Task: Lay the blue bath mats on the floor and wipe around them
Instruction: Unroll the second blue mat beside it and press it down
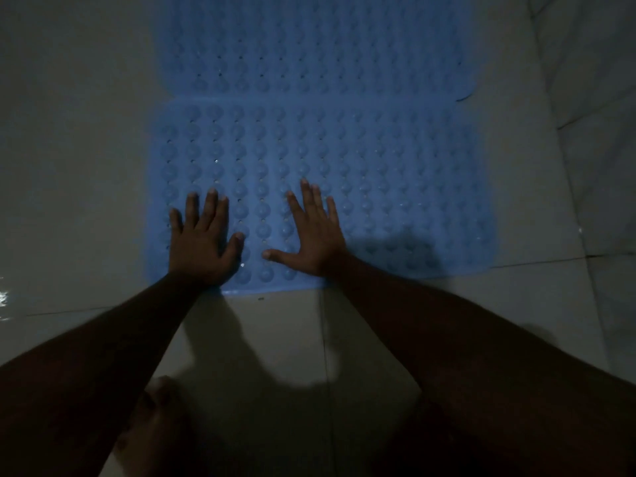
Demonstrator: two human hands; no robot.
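Observation:
Two blue bath mats with rows of round bumps and small holes lie flat on the pale tiled floor. The near mat (378,173) fills the middle of the view; the far mat (309,46) lies just beyond it, their edges touching. My left hand (203,242) presses flat on the near mat's front left corner, fingers spread. On the same mat, a little to the right, my right hand (315,232) lies flat too, with straight, spread fingers. Neither hand holds anything.
Glossy pale floor tiles (69,149) surround the mats, with grout lines in front and to the right. A wet glint shows at the far left edge (3,301). My bare foot (155,418) stands on the tiles at the lower left. The lighting is dim.

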